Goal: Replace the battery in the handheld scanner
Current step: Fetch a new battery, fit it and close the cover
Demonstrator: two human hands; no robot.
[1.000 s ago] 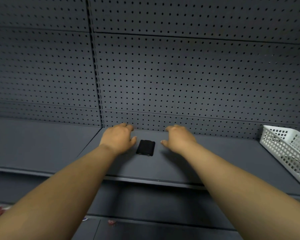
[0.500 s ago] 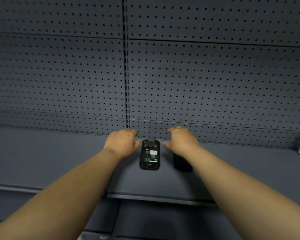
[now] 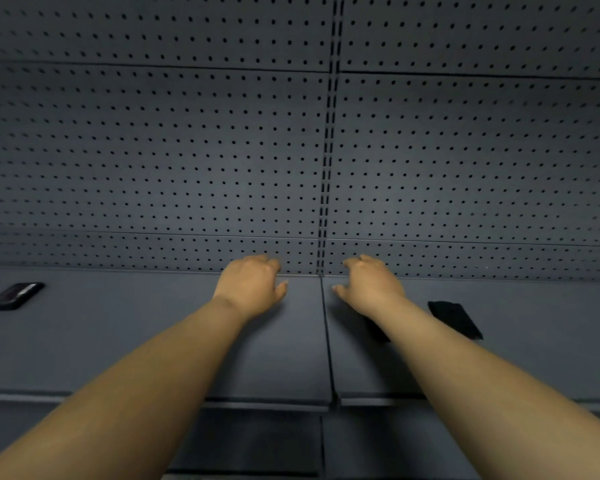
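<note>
My left hand (image 3: 252, 289) and my right hand (image 3: 371, 289) hover palm down over the dark grey shelf (image 3: 153, 341), near the pegboard back wall, fingers loosely apart and holding nothing. A flat black piece (image 3: 454, 320), a battery or a cover, lies on the shelf just right of my right forearm. My right forearm hides nearly all of the scanner; only a dark sliver (image 3: 378, 332) shows at its left edge. A second flat black object with a shiny face (image 3: 14, 295) lies far left on the shelf.
A perforated grey back panel (image 3: 187, 150) rises behind the shelf, with a slotted upright (image 3: 328, 168) at the middle. A seam (image 3: 328, 341) splits the shelf between my hands. A lower shelf level (image 3: 257, 441) shows below the front edge.
The view has swung left, so the scanner and the black piece slid right; the scanner is now under my right forearm. The white basket left the frame and the far-left object came into view.
</note>
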